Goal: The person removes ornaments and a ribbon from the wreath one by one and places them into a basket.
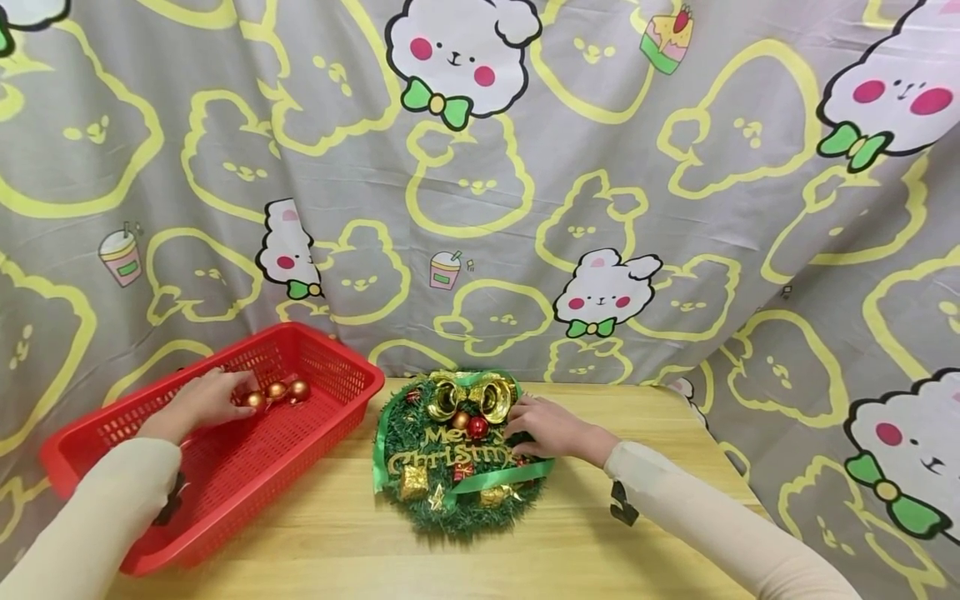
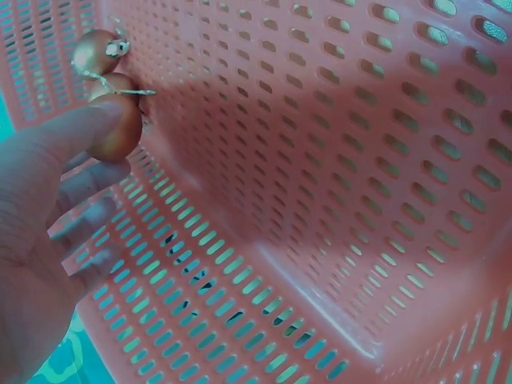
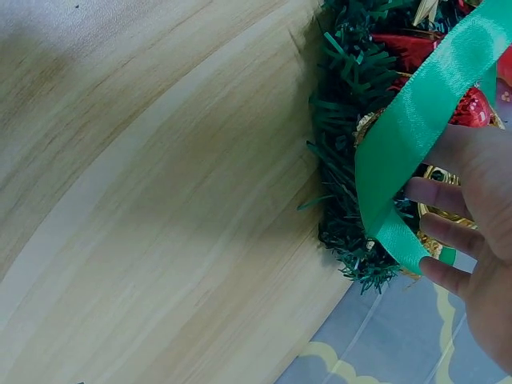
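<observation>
Inside a red perforated basket, my left hand pinches a copper-gold bauble between thumb and fingers. Two more baubles lie beside it along the basket's far side. A green tinsel Christmas wreath lies on the table with gold "Merry Christmas" lettering, gold bells, a red bauble and a copper bauble. My right hand rests at the wreath's right side, fingers loosely extended. By those fingers, a green ribbon crosses the wreath's edge in the right wrist view.
The light wood table carries the basket on the left and the wreath in the middle. Behind it hangs a grey curtain with yellow outlines and cartoon animals. Small gold gift boxes decorate the wreath's lower part.
</observation>
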Action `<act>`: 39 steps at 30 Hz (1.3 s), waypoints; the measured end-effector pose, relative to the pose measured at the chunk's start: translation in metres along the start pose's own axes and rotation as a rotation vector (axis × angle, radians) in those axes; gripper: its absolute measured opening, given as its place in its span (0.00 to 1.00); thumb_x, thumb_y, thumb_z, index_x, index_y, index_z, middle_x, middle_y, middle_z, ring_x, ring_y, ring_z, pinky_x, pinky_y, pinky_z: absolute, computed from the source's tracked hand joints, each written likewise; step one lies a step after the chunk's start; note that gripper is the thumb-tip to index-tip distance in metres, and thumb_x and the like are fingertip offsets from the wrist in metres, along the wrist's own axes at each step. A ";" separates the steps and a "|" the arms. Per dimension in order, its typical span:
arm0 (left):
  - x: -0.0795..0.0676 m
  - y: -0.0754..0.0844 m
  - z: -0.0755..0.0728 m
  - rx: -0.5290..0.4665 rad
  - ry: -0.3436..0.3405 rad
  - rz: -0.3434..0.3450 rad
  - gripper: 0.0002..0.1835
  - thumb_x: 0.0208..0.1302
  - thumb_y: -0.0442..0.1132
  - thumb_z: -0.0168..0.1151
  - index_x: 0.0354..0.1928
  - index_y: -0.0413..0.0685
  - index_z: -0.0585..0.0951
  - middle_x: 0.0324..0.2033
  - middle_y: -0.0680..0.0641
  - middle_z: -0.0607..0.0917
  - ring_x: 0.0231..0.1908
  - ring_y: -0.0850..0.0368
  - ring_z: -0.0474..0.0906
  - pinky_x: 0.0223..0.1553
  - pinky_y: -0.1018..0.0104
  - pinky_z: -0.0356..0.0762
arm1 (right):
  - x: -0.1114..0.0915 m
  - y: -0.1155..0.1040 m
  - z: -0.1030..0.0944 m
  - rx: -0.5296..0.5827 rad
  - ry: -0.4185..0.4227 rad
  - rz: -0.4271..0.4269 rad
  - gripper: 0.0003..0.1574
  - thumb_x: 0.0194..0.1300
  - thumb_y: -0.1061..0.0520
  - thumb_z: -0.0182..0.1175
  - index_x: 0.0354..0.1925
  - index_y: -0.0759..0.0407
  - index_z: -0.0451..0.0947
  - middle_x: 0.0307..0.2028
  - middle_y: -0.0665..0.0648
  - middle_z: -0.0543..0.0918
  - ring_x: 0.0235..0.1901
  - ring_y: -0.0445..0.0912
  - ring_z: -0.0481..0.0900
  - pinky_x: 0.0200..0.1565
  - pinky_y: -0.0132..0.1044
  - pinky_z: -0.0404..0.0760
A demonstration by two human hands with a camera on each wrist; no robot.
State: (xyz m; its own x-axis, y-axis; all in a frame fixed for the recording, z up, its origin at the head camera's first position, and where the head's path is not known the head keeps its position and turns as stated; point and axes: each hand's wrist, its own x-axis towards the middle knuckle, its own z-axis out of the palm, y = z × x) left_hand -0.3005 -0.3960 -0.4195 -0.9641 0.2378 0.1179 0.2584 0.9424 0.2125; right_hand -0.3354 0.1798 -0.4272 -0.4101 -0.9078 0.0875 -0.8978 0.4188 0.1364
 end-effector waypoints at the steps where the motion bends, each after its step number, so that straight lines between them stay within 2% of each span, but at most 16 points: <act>1: 0.000 -0.001 0.001 -0.001 -0.002 0.001 0.16 0.54 0.42 0.78 0.40 0.44 0.83 0.32 0.48 0.82 0.33 0.51 0.69 0.35 0.56 0.68 | 0.000 0.000 0.000 -0.002 0.006 -0.006 0.17 0.64 0.46 0.71 0.47 0.52 0.88 0.44 0.52 0.87 0.46 0.47 0.79 0.51 0.42 0.80; 8: -0.002 -0.002 0.004 -0.008 0.000 0.012 0.16 0.52 0.41 0.78 0.39 0.43 0.83 0.31 0.46 0.82 0.33 0.50 0.71 0.36 0.55 0.70 | 0.000 -0.001 0.001 0.004 0.002 -0.001 0.17 0.64 0.46 0.70 0.48 0.52 0.88 0.44 0.52 0.87 0.46 0.47 0.79 0.51 0.42 0.80; 21: -0.002 0.002 0.008 -0.037 -0.024 0.023 0.15 0.52 0.39 0.78 0.38 0.41 0.82 0.28 0.49 0.80 0.30 0.54 0.70 0.33 0.60 0.69 | -0.001 -0.001 0.000 -0.001 0.001 0.003 0.17 0.64 0.45 0.70 0.47 0.51 0.88 0.43 0.50 0.87 0.46 0.46 0.80 0.51 0.41 0.80; 34: -0.002 0.003 0.008 -0.054 -0.036 -0.005 0.16 0.52 0.39 0.78 0.38 0.41 0.82 0.29 0.47 0.81 0.30 0.52 0.72 0.33 0.59 0.70 | 0.000 -0.003 -0.002 0.003 -0.004 -0.002 0.17 0.64 0.46 0.71 0.47 0.53 0.88 0.42 0.52 0.87 0.45 0.47 0.80 0.50 0.42 0.80; 39: 0.000 0.003 0.008 -0.054 -0.036 -0.008 0.15 0.52 0.39 0.78 0.38 0.42 0.82 0.27 0.49 0.79 0.29 0.54 0.72 0.32 0.61 0.69 | 0.000 -0.002 -0.001 0.001 0.001 -0.010 0.16 0.64 0.47 0.71 0.46 0.53 0.88 0.42 0.53 0.88 0.45 0.47 0.80 0.50 0.42 0.80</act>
State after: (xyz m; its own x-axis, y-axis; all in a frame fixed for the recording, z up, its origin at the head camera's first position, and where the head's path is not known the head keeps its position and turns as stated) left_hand -0.2998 -0.3917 -0.4266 -0.9676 0.2392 0.0810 0.2522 0.9304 0.2658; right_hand -0.3334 0.1785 -0.4267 -0.4009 -0.9120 0.0868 -0.9021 0.4095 0.1359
